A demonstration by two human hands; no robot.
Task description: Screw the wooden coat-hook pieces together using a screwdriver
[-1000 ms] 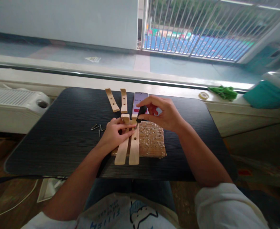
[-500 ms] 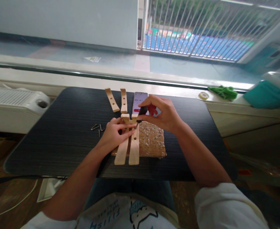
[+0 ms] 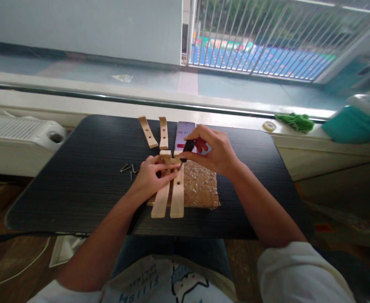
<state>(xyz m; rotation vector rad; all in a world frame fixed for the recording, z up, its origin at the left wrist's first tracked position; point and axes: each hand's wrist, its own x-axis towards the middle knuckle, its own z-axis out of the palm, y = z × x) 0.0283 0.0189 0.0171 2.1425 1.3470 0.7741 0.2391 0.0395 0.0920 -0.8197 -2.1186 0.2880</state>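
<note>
My right hand (image 3: 215, 149) grips the black handle of a screwdriver (image 3: 188, 146) between thumb and fingers. The tool tilts, its shaft pointing down toward the right-hand wooden piece (image 3: 177, 198). My left hand (image 3: 151, 174) reaches across the left-hand wooden piece (image 3: 161, 202), its thumb and index finger closed in on the right-hand piece at the screwdriver's tip. Whether a screw sits between those fingertips cannot be made out. Both pale pieces lie side by side, lengthwise, on a cardboard block (image 3: 200, 187) wrapped in clear tape. A hole shows in the right-hand one.
Two shorter wooden pieces (image 3: 163, 134) with holes and a phone (image 3: 185, 130) lie toward the back of the black table (image 3: 87, 181). Several loose screws (image 3: 126, 168) are left of my left hand. A tape roll (image 3: 269, 126) and green cloth (image 3: 297, 122) rest on the sill.
My right hand and the screwdriver have shifted very slightly, with the handle turned a little in my fingers. My left hand and the wooden pieces have stayed in place.
</note>
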